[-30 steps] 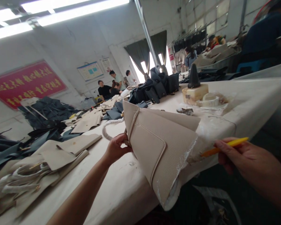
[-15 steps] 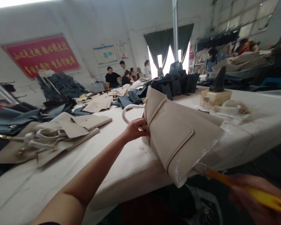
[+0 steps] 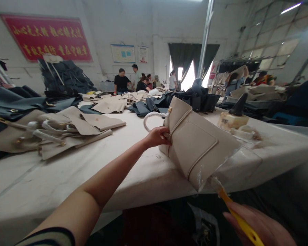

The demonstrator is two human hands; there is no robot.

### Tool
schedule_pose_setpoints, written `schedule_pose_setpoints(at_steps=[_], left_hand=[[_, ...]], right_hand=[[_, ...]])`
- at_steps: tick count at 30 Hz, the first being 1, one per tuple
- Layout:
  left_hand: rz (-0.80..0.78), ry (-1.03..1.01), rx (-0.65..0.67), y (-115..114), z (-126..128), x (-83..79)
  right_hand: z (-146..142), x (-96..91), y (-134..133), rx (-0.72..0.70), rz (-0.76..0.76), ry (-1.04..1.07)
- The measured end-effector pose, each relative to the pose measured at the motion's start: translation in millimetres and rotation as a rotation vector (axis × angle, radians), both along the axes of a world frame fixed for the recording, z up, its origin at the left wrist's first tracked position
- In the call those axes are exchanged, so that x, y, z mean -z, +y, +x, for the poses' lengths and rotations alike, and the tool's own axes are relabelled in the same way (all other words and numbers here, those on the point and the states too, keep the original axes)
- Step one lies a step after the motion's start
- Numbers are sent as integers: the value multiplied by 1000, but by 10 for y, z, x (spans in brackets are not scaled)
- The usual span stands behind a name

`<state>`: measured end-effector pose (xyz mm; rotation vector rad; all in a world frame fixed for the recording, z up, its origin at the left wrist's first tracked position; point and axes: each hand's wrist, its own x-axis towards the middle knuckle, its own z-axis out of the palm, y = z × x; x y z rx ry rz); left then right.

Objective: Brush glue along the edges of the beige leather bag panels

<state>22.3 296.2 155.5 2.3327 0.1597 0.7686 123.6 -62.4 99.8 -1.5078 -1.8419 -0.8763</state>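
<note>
My left hand [image 3: 157,136] grips the upper side edge of a beige pebbled-leather handbag [image 3: 197,147], which I hold tilted over the white table's edge. Its white rope-like handle [image 3: 150,120] curves out beside my hand. White paste is smeared along the bag's lower edge. My right hand [image 3: 256,227] is low at the bottom right, closed around a yellow stick-shaped tool [image 3: 236,217]. The tool's whitish tip [image 3: 214,182] is close to the bag's lower corner, and I cannot tell whether they touch.
Beige leather bag panels with white handles [image 3: 74,128] lie on the long white table [image 3: 66,177]. Dark bags [image 3: 197,101] stand beyond. A black cone on a pale block [image 3: 233,119] stands at right. Several co-workers [image 3: 122,82] stand at the far end.
The view has swung and levelled out, so the room sits lower-left to upright. My right hand has dropped lower with the tool, now pointing up at the bag. My left hand still holds the bag.
</note>
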Motion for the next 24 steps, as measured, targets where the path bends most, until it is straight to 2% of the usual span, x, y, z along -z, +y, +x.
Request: schedule_pose_setpoints(at_steps=[5,8,13,18,24], left_hand=[[-1,-11,11,-3,5,14],[-13,-23,12,10,-7,38],[-16,-40,4,-1,-47,47],[-54,-36,9,-24,-89,52],[-39,-35,-17,-30,-95,65]], right_hand=[[24,34,171,44,0,59],[35,72,184,79,-12,201],[86,123,72,252,-66,480],[82,27,44,395,-181,795],[-33,-56,66,450,-254,981]])
